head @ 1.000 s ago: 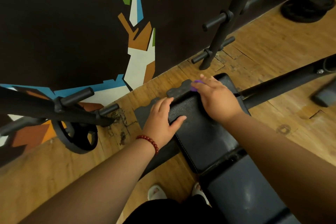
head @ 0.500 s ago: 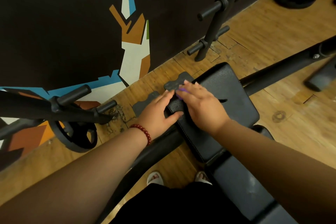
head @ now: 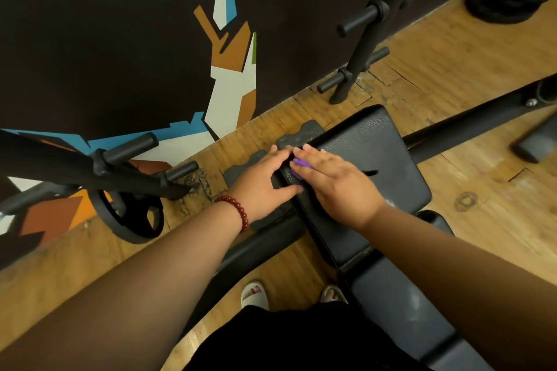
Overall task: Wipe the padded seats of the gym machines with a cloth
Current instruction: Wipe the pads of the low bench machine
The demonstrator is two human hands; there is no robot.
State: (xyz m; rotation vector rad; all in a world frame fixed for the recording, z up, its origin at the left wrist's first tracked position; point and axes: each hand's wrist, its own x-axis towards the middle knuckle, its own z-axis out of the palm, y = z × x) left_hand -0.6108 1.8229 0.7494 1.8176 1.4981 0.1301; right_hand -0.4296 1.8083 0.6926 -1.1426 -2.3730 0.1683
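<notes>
The black padded seat (head: pixel 385 159) of a gym bench lies in the middle of the head view. My right hand (head: pixel 334 181) lies flat on the seat's left part and presses a purple cloth (head: pixel 300 163) against it; only a small purple bit shows under the fingers. Beside it, my left hand (head: pixel 262 181) rests against the seat's left edge with its thumb on top of the padding and its fingers stretched along the side. A red bead bracelet sits on that wrist.
A second black pad (head: pixel 401 304) continues toward me. Black frame bars (head: pixel 470 123) run across the wooden floor. A weight plate (head: pixel 129 217) hangs on the left rack, a peg post (head: pixel 361 48) stands behind, more plates (head: pixel 509 0) lie far right. Dark rubber mat pieces (head: pixel 301 132) lie by the wall.
My right hand has slid the purple cloth from the seat's far end toward its left edge, close to my left hand. The left hand has stayed at the edge.
</notes>
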